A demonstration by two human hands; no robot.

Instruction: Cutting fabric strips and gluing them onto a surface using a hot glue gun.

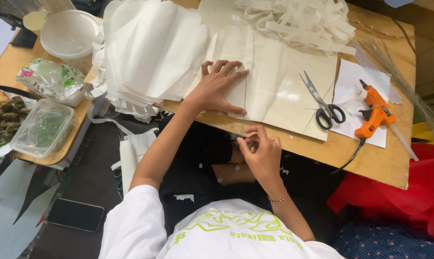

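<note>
Head view. The left hand (220, 86) lies flat, fingers spread wide, on a folded white sheet (255, 72) near the front edge of the wooden board (375, 160). It holds nothing; it presses the sheet down. The sheet's long axis and its creases run from the front edge toward the back edge, and the fingers point across them, toward the right edge.

The right hand (261, 152) hangs just off the front edge, below and slightly right of the left one. Its thumb and forefinger are pinched narrow on something small and pale, too small to name; it may be a paper scrap. So the sheet lies up and slightly left from the right hand, near but not touching, while the left hand is already on it and is the nearer of the two.

Right of the sheet, toward the right edge, black-handled scissors (323, 103) lie with blades pointing to the back. Just beyond them an orange glue gun (376, 112) rests on a white paper, its cord dropping over the front edge. A heap of paper strips (298, 19) sits at the back edge. A tall stack of white sheets (150, 52) fills the left end. Further left, a second table carries a lidded bowl (69, 33) and a clear box (42, 128).
</note>
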